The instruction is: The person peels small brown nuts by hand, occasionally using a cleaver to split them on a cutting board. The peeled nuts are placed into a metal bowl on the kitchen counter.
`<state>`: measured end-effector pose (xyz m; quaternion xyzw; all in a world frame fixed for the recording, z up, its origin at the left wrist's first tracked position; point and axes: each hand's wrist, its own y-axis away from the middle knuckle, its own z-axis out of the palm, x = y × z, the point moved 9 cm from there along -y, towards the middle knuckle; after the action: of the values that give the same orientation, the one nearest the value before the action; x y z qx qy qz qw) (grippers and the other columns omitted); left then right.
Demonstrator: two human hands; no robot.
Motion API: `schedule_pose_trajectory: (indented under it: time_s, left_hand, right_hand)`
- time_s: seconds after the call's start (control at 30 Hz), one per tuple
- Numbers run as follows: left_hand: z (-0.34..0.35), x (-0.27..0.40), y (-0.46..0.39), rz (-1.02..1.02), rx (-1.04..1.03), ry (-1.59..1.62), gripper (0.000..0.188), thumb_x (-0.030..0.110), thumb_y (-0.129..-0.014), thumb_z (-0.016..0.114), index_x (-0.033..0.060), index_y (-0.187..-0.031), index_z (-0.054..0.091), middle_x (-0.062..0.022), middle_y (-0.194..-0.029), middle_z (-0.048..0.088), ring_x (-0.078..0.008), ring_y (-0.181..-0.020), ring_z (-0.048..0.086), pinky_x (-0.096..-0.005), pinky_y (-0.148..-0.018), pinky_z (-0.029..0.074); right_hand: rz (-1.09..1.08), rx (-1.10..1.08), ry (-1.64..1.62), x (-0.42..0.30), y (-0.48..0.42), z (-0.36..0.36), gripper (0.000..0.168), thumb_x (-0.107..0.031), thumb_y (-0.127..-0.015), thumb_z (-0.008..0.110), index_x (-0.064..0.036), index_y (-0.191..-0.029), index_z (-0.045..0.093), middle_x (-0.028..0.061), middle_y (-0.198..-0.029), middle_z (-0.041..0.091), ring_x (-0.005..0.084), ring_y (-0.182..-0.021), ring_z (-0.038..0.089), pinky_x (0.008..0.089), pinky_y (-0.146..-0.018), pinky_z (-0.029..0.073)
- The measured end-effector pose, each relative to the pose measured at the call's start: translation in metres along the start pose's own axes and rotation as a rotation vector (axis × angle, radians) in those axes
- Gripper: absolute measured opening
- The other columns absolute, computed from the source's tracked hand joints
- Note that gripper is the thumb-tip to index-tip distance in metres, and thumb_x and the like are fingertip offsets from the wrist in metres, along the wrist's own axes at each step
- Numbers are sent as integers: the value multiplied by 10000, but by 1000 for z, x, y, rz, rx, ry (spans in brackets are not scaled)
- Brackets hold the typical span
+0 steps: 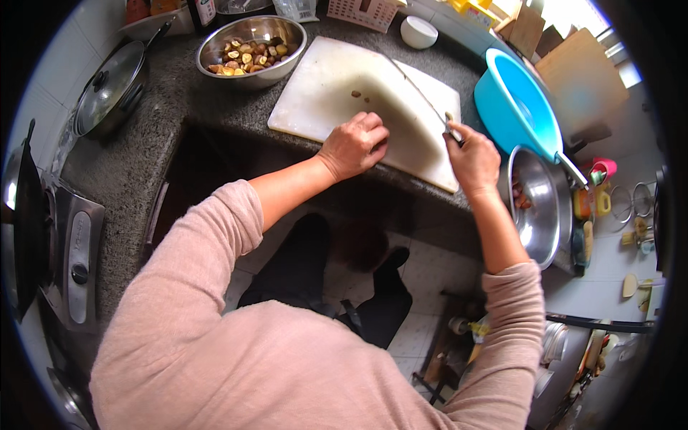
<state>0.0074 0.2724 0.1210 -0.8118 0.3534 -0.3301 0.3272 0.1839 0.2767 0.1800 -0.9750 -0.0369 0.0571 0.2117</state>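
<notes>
My right hand (474, 158) grips the handle of a kitchen knife (422, 92), whose blade is seen nearly edge-on over the right part of a white cutting board (317, 80). Near the board's front edge, my left hand (356, 144) rests with its fingers curled; whether anything is inside them is hidden. Just beyond those fingers lie two small brown bits (356, 94). Behind the board's left end stands a steel bowl (263, 80) of cut chestnuts (252, 56) with yellow flesh showing. A second steel bowl (543, 215), right of my right hand, holds some reddish-brown chestnuts (518, 194).
A blue plastic basin (497, 102) stands close to the board's right side. A small white bowl (419, 33) and a pink plastic basket (360, 13) sit behind the board. To the left are a lidded pan (110, 88) and a gas stove (78, 258) bearing a wok (24, 231).
</notes>
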Motion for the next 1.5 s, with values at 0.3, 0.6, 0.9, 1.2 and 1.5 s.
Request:
schedule_pose_trajectory:
  time_s: [0.3,0.6,0.9,1.2,1.5]
  left_hand:
    - [0,1,4,18,11,-24,120,111,-706,625,75,-786,543,-63,-801,524,-251,-761,537,-339,-626,494]
    - [-1,1,7,24,22,-46,116,123,-709,620,71,-791,555,-67,-814,535,-254,-772,542,-337,-633,498]
    - [0,1,4,4,9,-28,118,146,-696,617,86,-765,544,-57,-786,536,-238,-768,547,-328,-649,493]
    - [14,-18,-6,-86,-183,5,271,309,-697,676,94,-851,617,-52,-848,586,-224,-813,572,-329,-712,486]
    - [89,-38,-97,-206,-566,-115,230,261,-824,570,137,-1006,639,-78,-976,629,-252,-912,596,-375,-798,471]
  right_hand:
    - [-201,120,388,1,13,54,239,-176,-756,573,-253,-973,637,52,-717,551,217,-628,592,330,-529,471]
    - [-118,117,353,8,22,71,392,-541,-765,538,-254,-1016,630,42,-777,578,219,-685,607,334,-542,475]
    - [-91,116,326,-4,31,62,361,-477,-783,562,-212,-1020,629,62,-829,576,244,-864,579,391,-697,455]
    - [52,344,-349,-21,130,-1,401,-138,-794,626,-38,-1171,530,134,-1077,540,296,-949,535,358,-835,428]
    - [765,60,-934,38,343,78,270,-20,-847,558,16,-1114,571,63,-911,605,89,-721,578,206,-667,479]
